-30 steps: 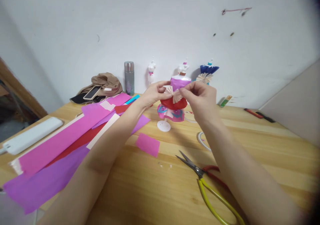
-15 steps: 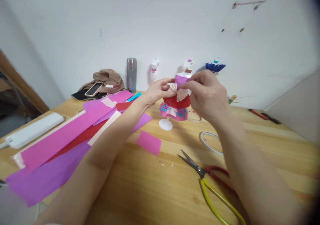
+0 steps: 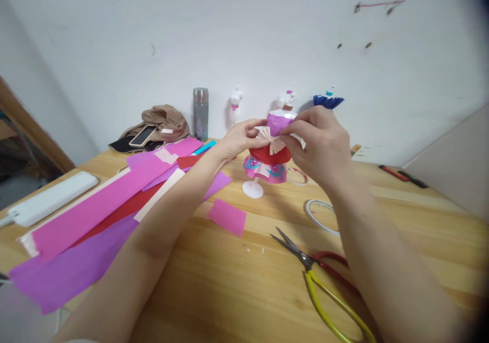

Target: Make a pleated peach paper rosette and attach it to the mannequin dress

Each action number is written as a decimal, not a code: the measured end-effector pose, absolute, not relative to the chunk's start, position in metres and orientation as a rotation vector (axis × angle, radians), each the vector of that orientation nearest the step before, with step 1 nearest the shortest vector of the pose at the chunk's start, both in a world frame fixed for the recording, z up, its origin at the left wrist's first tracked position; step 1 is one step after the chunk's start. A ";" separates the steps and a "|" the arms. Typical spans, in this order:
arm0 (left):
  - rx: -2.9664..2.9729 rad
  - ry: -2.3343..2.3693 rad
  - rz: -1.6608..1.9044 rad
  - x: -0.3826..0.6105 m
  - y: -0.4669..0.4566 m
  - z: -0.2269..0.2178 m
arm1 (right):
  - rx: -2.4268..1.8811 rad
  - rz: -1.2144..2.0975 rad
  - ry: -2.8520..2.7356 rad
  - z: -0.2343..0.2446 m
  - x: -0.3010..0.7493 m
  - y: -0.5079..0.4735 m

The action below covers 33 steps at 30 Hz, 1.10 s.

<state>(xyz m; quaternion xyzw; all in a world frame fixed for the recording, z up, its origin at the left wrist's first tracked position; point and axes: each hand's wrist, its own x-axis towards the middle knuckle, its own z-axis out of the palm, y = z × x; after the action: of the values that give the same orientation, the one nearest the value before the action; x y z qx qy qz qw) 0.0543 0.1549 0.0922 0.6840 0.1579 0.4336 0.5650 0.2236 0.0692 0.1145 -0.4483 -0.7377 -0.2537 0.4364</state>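
A small mannequin (image 3: 269,162) on a white round stand wears a paper dress: purple top, red middle, pink patterned skirt. A cream pleated paper bow (image 3: 269,140) sits at its waist. My left hand (image 3: 240,138) pinches the bow's left side with thumb and fingers closed. My right hand (image 3: 319,147) pinches the bow's right side, its fingers curled over the mannequin's right flank. Both hands hover above the wooden table (image 3: 237,282).
Pink, purple and red paper sheets (image 3: 99,216) lie at left, a loose pink square (image 3: 228,217) in the middle. Scissors (image 3: 317,277) and a tape ring (image 3: 319,211) lie at right. A flask (image 3: 200,113), phone on cloth (image 3: 143,135), more mannequins (image 3: 236,101) stand by the wall.
My right hand has shifted over the bow's right side and my head turned slightly left; both hands keep hold of the bow.
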 end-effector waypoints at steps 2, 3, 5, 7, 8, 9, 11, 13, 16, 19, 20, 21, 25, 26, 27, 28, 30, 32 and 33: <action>1.621 0.347 0.984 0.054 0.158 0.091 | -1.081 -0.587 -1.839 0.114 0.226 0.069; 1.628 0.328 0.964 0.054 0.159 0.091 | -1.049 -0.570 -1.841 0.114 0.228 0.069; 1.633 0.320 0.970 0.054 0.162 0.091 | -1.004 -0.550 -1.830 0.114 0.233 0.068; 1.630 0.319 0.971 0.054 0.164 0.090 | -1.013 -0.520 -1.825 0.114 0.238 0.069; 1.627 0.318 0.967 0.054 0.165 0.090 | -1.030 -0.495 -1.830 0.114 0.240 0.069; 1.622 0.318 0.963 0.054 0.165 0.090 | -1.049 -0.461 -1.845 0.114 0.241 0.070; 1.616 0.322 0.955 0.054 0.165 0.090 | -1.068 -0.396 -1.877 0.113 0.242 0.071; 1.612 0.336 0.953 0.054 0.164 0.091 | -1.068 -0.348 -1.896 0.113 0.240 0.072; 1.608 0.355 0.951 0.055 0.163 0.091 | -1.067 -0.316 -1.867 0.113 0.236 0.072; 1.604 0.354 0.950 0.055 0.163 0.091 | -1.080 -0.275 -1.757 0.112 0.229 0.072; 1.604 0.352 0.951 0.055 0.163 0.091 | -1.096 -0.238 -1.707 0.112 0.226 0.072; 1.604 0.352 0.953 0.055 0.163 0.091 | -1.121 -0.182 -1.652 0.111 0.223 0.073; 1.601 0.342 0.950 0.054 0.164 0.091 | -1.182 0.171 -1.465 0.109 0.215 0.076; 1.600 0.336 0.949 0.054 0.164 0.091 | -1.166 0.246 -1.447 0.109 0.214 0.076; 1.600 0.331 0.950 0.054 0.164 0.091 | -1.141 0.294 -1.441 0.110 0.214 0.076; 1.600 0.328 0.952 0.054 0.163 0.091 | -1.111 0.313 -1.442 0.110 0.216 0.076; 1.607 0.322 0.954 0.054 0.163 0.091 | -1.039 0.276 -1.457 0.112 0.220 0.074; 1.614 0.316 0.952 0.053 0.162 0.091 | -0.954 0.137 -1.512 0.115 0.226 0.070; 1.617 0.313 0.952 0.053 0.162 0.091 | -0.920 0.031 -1.575 0.117 0.228 0.068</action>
<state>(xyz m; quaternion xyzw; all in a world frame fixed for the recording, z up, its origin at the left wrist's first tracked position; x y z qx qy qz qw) 0.0533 0.1620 0.0906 0.6919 0.1341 0.4073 0.5809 0.2282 0.0678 0.1168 -0.3988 -0.6828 0.0132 0.6120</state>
